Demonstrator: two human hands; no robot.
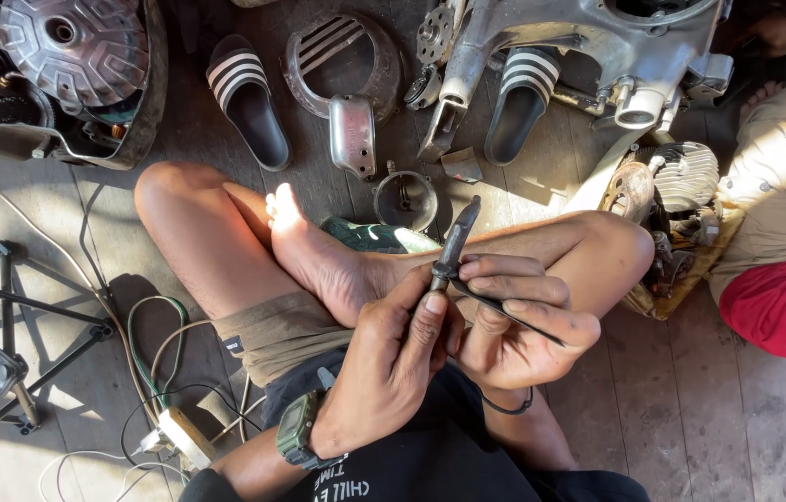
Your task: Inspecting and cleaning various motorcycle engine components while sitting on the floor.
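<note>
Both hands grip a slim metal tool (454, 244) — left hand (393, 358) pinching its shaft, right hand (514, 321) closed beside it. Around them on the wooden floor (690, 409): striped sandals (246, 98), a round metal ring (405, 200), an engine casing (597, 46) — crossed legs lie between.

Held between left hand (393, 358) and right hand (514, 330) above crossed legs: slim grey metal tool (453, 244), two striped black slide sandals (246, 98) beyond, on plank floor (727, 418).

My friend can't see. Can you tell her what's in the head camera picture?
A person sitting cross-legged on a wooden floor holds a slim metal tool upright in the left hand, while the right hand pinches a thin black wire. Ahead lie two striped sandals, engine parts and a round metal cover.
</note>
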